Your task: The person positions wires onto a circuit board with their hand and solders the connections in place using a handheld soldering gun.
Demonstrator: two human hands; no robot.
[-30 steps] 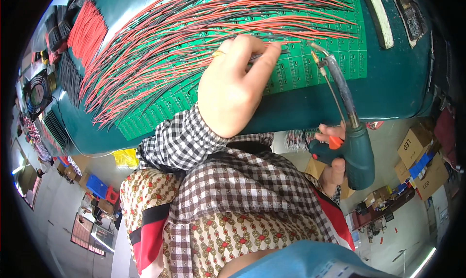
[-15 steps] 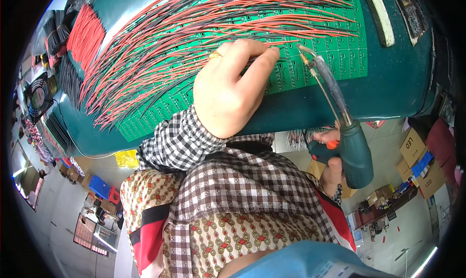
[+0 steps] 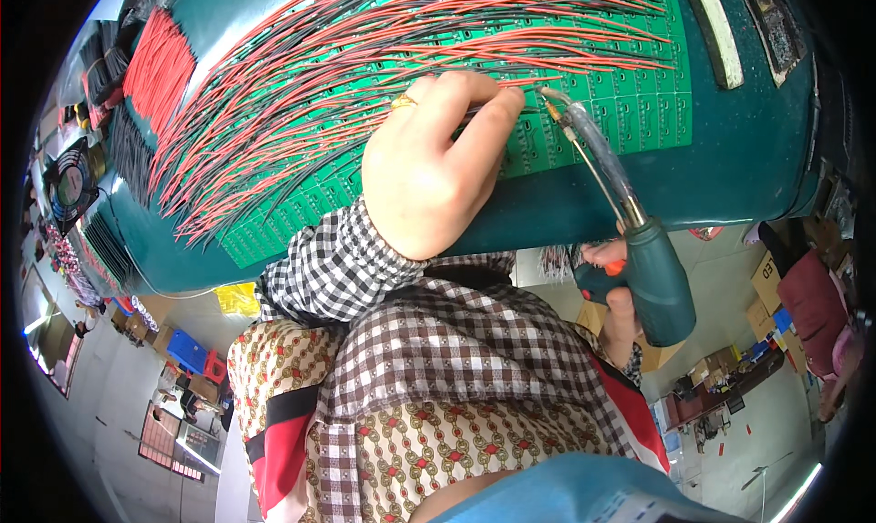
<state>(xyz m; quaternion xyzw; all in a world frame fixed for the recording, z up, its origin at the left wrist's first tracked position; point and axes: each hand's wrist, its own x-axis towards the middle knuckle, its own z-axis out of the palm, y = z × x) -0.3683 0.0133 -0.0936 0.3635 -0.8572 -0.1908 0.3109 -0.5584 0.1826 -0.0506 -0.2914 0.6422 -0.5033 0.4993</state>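
Observation:
A large green circuit board panel (image 3: 652,112) lies on the dark green table, with rows of red and black wires (image 3: 274,94) fanned across it to the left. Over the lower middle of the panel, my left hand (image 3: 429,172) is closed in a pinch on a thin wire, partly hidden by the fingers. My right hand (image 3: 621,318), beyond the table's near edge, grips a dark green soldering gun (image 3: 664,286) with a red trigger. Its tip (image 3: 551,106) is over the panel, just right of my left fingertips; contact cannot be made out.
Bundles of red wires (image 3: 160,71) and black wires (image 3: 130,153) lie at the table's left end, near a small fan (image 3: 71,178). A pale bar (image 3: 712,30) and a dark, worn tray (image 3: 772,26) are at the far right. Another person (image 3: 812,308) is at the right edge.
The soldering gun has shifted left, bringing its tip closer to my left fingertips. My left hand has barely moved. The person at the right edge shows more fully.

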